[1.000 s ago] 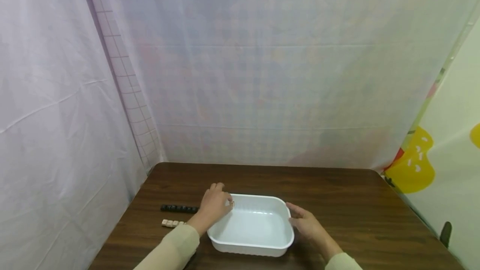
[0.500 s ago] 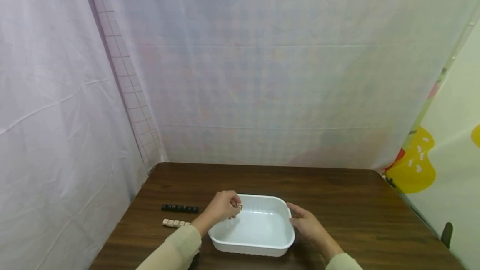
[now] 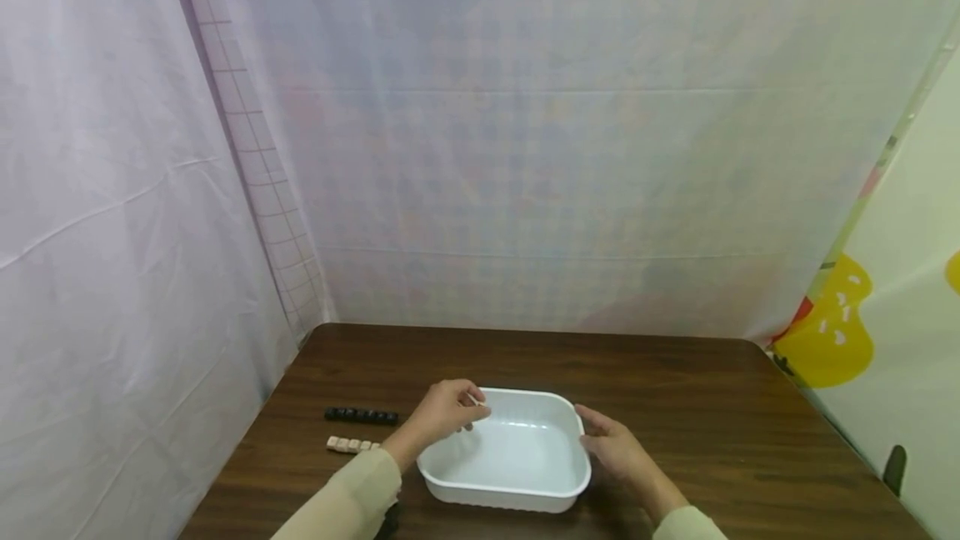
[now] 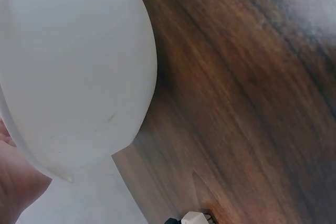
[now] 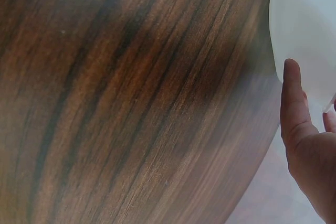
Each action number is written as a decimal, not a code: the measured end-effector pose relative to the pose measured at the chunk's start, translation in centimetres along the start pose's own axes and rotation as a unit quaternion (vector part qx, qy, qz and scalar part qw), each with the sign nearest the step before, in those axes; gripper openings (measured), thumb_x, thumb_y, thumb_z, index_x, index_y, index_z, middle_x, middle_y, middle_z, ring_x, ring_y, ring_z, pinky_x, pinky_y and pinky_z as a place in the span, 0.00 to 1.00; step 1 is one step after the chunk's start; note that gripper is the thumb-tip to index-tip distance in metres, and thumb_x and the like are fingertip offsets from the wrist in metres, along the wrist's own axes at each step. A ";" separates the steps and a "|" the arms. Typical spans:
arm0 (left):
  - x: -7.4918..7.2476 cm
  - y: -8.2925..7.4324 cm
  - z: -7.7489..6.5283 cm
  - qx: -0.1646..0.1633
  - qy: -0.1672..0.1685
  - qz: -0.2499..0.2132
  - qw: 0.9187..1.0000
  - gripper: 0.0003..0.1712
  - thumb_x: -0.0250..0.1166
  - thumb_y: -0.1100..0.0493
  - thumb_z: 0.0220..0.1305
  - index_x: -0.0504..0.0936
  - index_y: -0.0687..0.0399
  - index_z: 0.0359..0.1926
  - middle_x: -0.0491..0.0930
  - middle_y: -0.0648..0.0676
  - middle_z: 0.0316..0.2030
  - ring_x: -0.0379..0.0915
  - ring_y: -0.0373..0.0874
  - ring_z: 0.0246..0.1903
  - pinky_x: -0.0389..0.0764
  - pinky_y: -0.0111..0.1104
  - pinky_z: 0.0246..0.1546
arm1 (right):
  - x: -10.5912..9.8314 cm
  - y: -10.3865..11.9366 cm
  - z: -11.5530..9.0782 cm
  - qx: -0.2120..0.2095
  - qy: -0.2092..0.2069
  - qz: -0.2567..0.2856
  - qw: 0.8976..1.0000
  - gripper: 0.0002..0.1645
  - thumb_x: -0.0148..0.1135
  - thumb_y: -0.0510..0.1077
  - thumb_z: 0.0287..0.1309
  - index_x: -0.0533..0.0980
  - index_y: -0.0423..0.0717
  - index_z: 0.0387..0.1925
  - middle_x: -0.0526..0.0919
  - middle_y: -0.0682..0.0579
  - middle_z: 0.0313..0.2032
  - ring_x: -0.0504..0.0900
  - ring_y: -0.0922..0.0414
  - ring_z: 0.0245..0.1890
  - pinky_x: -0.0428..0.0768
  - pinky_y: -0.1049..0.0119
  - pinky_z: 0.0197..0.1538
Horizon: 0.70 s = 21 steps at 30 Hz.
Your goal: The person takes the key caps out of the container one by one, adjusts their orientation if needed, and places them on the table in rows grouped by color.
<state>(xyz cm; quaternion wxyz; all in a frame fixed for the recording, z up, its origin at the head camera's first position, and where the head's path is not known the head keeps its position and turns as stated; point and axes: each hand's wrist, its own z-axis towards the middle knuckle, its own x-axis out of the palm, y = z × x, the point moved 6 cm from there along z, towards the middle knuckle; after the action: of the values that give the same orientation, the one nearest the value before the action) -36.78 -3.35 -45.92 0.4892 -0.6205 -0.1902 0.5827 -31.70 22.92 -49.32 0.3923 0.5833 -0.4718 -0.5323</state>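
Observation:
A white rectangular tray [image 3: 517, 455] sits on the brown wooden table. Over its left rear part, my left hand [image 3: 444, 408] holds a small beige keycap [image 3: 481, 403], mostly hidden by thumb and fingers. At the tray's right rim my right hand [image 3: 617, 447] grips the wall; in the right wrist view one straight finger lies along the tray's outer side [image 5: 307, 30]. Left of the tray lie a row of black keycaps [image 3: 362, 416] and, nearer, a row of beige keycaps [image 3: 352, 445], its right end hidden by the left arm.
The wooden table [image 3: 705, 407] extends beyond the tray on the right and at the back. A dark object [image 3: 388, 517] shows partly under the left sleeve. White curtains [image 3: 525, 190] hang behind and to the left of the table.
My left hand has moved slightly right over the tray with the beige keycap, which has turned mostly out of sight between the fingers. The right hand stays at the rim.

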 end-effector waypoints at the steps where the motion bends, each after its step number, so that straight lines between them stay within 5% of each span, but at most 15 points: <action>1: 0.0 0.0 0.0 0.002 0.001 -0.004 1.000 0.06 0.70 0.62 0.62 0.82 0.59 0.37 0.80 0.50 0.27 0.78 0.43 0.23 0.78 0.33 0.24 | 0.0 0.0 0.0 0.001 0.000 -0.003 1.000 0.32 0.53 0.28 0.62 0.65 0.32 0.68 0.77 0.27 0.51 0.81 0.41 0.46 0.83 0.48 0.43; 8: -1.0 0.0 -0.3 0.013 0.003 0.005 1.000 0.15 0.69 0.64 0.62 0.83 0.68 0.48 0.82 0.53 0.33 0.79 0.43 0.29 0.80 0.33 0.29 | -0.1 0.1 0.1 0.001 0.000 -0.020 1.000 0.32 0.55 0.29 0.61 0.66 0.34 0.68 0.76 0.26 0.52 0.81 0.40 0.47 0.83 0.49 0.42; 21: -5.5 1.9 -1.9 0.013 -0.036 -0.002 0.999 0.14 0.71 0.59 0.62 0.85 0.62 0.46 0.83 0.52 0.37 0.77 0.44 0.38 0.80 0.36 0.36 | 0.0 0.1 0.0 0.006 0.003 -0.012 1.000 0.32 0.53 0.29 0.62 0.65 0.34 0.68 0.74 0.25 0.54 0.80 0.39 0.49 0.82 0.47 0.45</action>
<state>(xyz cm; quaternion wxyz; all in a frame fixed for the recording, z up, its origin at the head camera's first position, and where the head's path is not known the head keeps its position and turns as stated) -37.07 -9.33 -44.88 0.4909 -0.5922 -0.2014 0.6065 -31.67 22.90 -49.26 0.3836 0.5934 -0.4668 -0.5319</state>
